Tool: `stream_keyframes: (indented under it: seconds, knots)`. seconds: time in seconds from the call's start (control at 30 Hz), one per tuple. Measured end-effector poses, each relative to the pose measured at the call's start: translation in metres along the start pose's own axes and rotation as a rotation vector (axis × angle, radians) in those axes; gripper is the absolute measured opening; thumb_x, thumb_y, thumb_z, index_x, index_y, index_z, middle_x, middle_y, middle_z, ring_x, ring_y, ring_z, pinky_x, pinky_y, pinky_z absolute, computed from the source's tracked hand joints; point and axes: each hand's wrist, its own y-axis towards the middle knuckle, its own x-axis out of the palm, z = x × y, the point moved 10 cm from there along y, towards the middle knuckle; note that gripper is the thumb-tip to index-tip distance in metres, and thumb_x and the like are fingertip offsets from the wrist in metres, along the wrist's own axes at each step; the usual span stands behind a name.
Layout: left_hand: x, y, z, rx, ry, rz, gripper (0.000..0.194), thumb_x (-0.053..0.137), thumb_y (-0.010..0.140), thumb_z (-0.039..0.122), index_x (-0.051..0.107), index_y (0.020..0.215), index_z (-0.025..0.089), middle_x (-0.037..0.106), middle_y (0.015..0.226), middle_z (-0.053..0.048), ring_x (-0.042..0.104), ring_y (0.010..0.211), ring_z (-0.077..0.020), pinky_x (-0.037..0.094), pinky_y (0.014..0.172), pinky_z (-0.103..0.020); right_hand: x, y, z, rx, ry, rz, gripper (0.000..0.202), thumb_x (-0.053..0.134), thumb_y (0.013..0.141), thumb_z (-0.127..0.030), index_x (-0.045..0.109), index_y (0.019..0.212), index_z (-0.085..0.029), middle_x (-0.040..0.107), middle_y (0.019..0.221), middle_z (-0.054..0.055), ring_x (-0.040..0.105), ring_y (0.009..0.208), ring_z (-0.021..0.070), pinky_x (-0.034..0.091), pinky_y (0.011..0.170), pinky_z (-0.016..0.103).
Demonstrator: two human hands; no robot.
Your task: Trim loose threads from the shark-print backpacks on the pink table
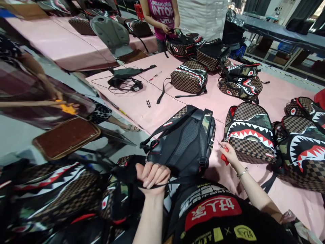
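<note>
A black-backed backpack lies on the pink table with its padded back panel and shoulder straps facing up. My left hand is closed around a thin black strap at the near edge of this backpack. In my right hand is a pair of red-handled thread snips, its thin tip pointing up and left. This hand is beside a checkered backpack with a shark mouth print, which stands to its right. Whether the snips' blades are apart I cannot tell.
More shark-print bags stand at the right, and others further back. Dark cables and straps lie on the pink table. A co-worker in purple handles a bag. Another person's hand holds an orange tool near a brown stool.
</note>
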Motion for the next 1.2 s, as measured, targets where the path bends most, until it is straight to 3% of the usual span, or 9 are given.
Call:
stream_keyframes:
  seconds: [0.07, 0.13, 0.27, 0.37, 0.47, 0.57, 0.7, 1.0, 1.2]
  knots:
    - [-0.008, -0.002, -0.004, -0.076, 0.069, -0.001, 0.037, 0.048, 0.083, 0.038, 0.048, 0.056, 0.014, 0.032, 0.034, 0.008, 0.025, 0.025, -0.0008, 0.025, 0.031, -0.013, 0.020, -0.005, 0.029, 0.106, 0.001, -0.139, 0.050, 0.060, 0.064, -0.044, 0.057, 0.100, -0.010, 0.057, 0.101, 0.006, 0.053, 0.083, 0.0030, 0.042, 0.075, 0.013]
    - [-0.038, -0.006, -0.019, -0.180, 0.320, 0.180, 0.035, 0.052, 0.080, 0.040, 0.048, 0.057, 0.014, 0.033, 0.038, 0.007, 0.027, 0.028, -0.0016, 0.027, 0.033, -0.014, 0.047, -0.017, 0.054, 0.201, 0.009, -0.284, 0.052, 0.060, 0.062, -0.047, 0.060, 0.098, -0.009, 0.059, 0.098, 0.006, 0.054, 0.082, 0.0046, 0.042, 0.075, 0.015]
    - [-0.106, -0.022, -0.039, -0.404, 1.206, 0.565, 0.030, 0.060, 0.072, 0.041, 0.055, 0.081, 0.013, 0.053, 0.066, -0.001, 0.049, 0.052, -0.0069, 0.039, 0.050, -0.019, 0.090, -0.031, 0.064, 0.232, 0.089, -0.391, 0.052, 0.058, 0.062, -0.051, 0.063, 0.094, -0.010, 0.061, 0.096, 0.005, 0.054, 0.083, 0.0054, 0.042, 0.077, 0.016]
    - [-0.117, -0.016, -0.047, -0.414, 1.870, 0.533, 0.038, 0.057, 0.071, 0.047, 0.053, 0.087, 0.013, 0.056, 0.078, -0.005, 0.053, 0.069, -0.0145, 0.041, 0.065, -0.026, 0.105, -0.029, 0.055, 0.222, 0.131, -0.394, 0.052, 0.058, 0.061, -0.052, 0.063, 0.089, -0.008, 0.061, 0.088, 0.005, 0.052, 0.074, 0.0035, 0.040, 0.068, 0.014]
    - [-0.122, -0.009, -0.054, -0.401, 2.209, 0.452, 0.038, 0.059, 0.068, 0.048, 0.050, 0.084, 0.014, 0.055, 0.078, -0.004, 0.052, 0.076, -0.0169, 0.039, 0.068, -0.027, 0.112, -0.023, 0.047, 0.235, 0.167, -0.428, 0.056, 0.058, 0.061, -0.053, 0.062, 0.092, -0.006, 0.061, 0.083, 0.005, 0.049, 0.064, 0.0014, 0.038, 0.061, 0.013]
    - [-0.138, -0.011, -0.057, -0.593, 2.290, 0.432, 0.030, 0.058, 0.070, 0.044, 0.050, 0.077, 0.016, 0.056, 0.072, -0.003, 0.052, 0.070, -0.0154, 0.036, 0.062, -0.025, 0.112, -0.014, 0.039, 0.196, 0.149, -0.446, 0.056, 0.052, 0.067, -0.053, 0.060, 0.099, -0.008, 0.061, 0.087, 0.006, 0.050, 0.064, 0.0019, 0.040, 0.061, 0.014]
    - [-0.148, -0.016, -0.054, -0.758, 2.299, 0.438, 0.012, 0.051, 0.075, 0.029, 0.054, 0.074, 0.018, 0.059, 0.071, -0.002, 0.054, 0.068, -0.0142, 0.034, 0.060, -0.023, 0.094, 0.005, 0.031, 0.028, -0.097, -0.285, 0.045, 0.045, 0.074, -0.047, 0.061, 0.097, -0.012, 0.060, 0.096, 0.005, 0.053, 0.079, 0.0031, 0.042, 0.075, 0.015]
    - [-0.148, -0.008, -0.058, -0.727, 2.269, 0.417, 0.011, 0.058, 0.060, 0.023, 0.058, 0.068, 0.015, 0.059, 0.066, -0.008, 0.056, 0.068, -0.0208, 0.036, 0.062, -0.028, 0.087, -0.005, 0.046, -0.122, -0.497, -0.262, 0.024, 0.049, 0.073, -0.034, 0.064, 0.084, -0.019, 0.061, 0.085, 0.000, 0.048, 0.070, 0.0022, 0.033, 0.064, 0.013]
    - [-0.146, 0.001, -0.039, -0.396, 1.995, 0.592, 0.013, 0.048, 0.069, 0.028, 0.050, 0.070, 0.015, 0.048, 0.061, -0.002, 0.054, 0.062, -0.0152, 0.043, 0.067, -0.030, 0.075, -0.020, 0.060, -0.096, -0.480, -0.200, 0.028, 0.044, 0.077, -0.037, 0.061, 0.080, -0.016, 0.059, 0.077, 0.001, 0.045, 0.065, 0.0016, 0.031, 0.062, 0.013]
